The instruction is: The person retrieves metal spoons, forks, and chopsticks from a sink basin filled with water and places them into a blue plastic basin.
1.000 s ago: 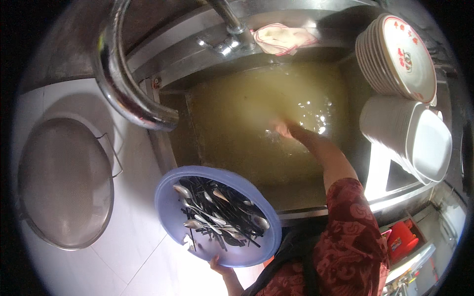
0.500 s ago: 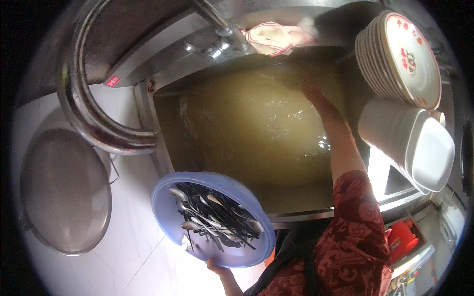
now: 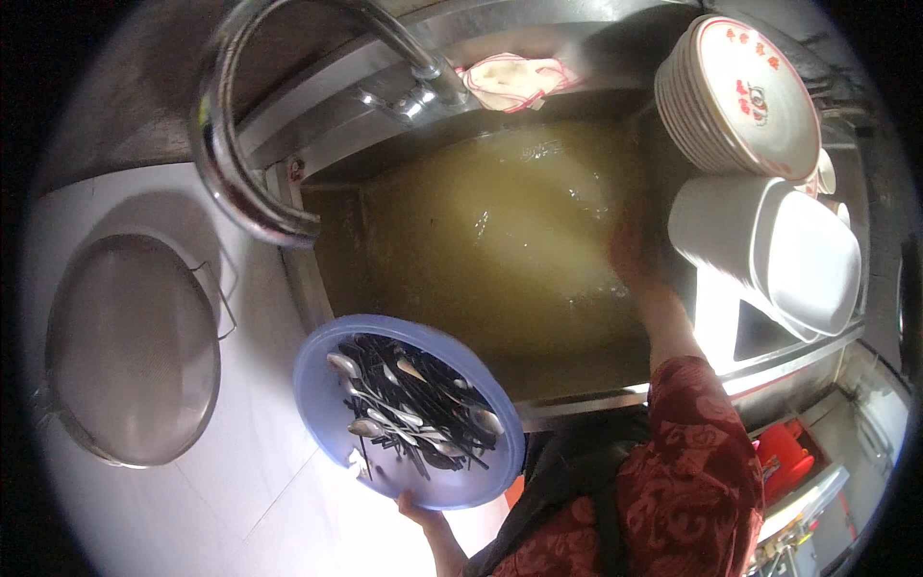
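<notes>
My left hand (image 3: 415,507) grips the near rim of a pale blue plastic basin (image 3: 312,396), which tilts beside the sink's near left corner. In the basin lie several metal spoons (image 3: 366,427) and a tangle of black chopsticks (image 3: 435,395). My right hand (image 3: 627,252) is under the murky yellowish water in the steel sink (image 3: 567,412), near its right side. Cloudy water hides its fingers and anything they may touch. My right arm reaches in over the front edge, in a dark red patterned sleeve.
A stack of round red-rimmed plates (image 3: 755,101) and white rectangular dishes (image 3: 813,258) stand at the sink's right. A curved metal faucet (image 3: 216,159) arches over the left corner. A cloth (image 3: 514,81) lies on the back ledge. Far left is a round metal strainer (image 3: 133,348).
My right hand has come nearer to me through the water, from the far right part of the sink. My left hand still holds the basin rim. The whole view has shifted slightly.
</notes>
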A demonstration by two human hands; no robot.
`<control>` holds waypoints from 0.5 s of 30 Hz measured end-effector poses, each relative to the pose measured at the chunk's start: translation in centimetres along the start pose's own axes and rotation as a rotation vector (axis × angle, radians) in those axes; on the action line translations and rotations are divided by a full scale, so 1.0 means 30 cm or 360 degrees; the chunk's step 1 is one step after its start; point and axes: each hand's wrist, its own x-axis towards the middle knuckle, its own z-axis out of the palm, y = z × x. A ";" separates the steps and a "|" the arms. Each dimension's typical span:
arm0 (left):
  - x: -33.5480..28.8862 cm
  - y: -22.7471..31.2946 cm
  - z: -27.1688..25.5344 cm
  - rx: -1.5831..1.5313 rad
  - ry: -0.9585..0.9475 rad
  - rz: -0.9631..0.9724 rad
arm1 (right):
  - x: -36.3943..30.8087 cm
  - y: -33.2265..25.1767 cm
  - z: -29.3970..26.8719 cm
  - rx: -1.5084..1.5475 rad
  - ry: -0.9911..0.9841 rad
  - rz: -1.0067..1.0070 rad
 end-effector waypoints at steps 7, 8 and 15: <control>0.050 -0.031 -0.045 -0.0035 -0.0196 0.0141 | -0.273 0.034 0.127 -0.0258 -0.0130 -0.0061; 0.047 -0.029 -0.046 -0.0079 -0.0231 0.0144 | -0.291 0.030 0.150 -0.0283 -0.0115 -0.0066; -0.017 0.018 0.049 -0.0180 -0.0354 0.0188 | -0.390 0.117 0.255 -0.0459 0.0066 -0.0036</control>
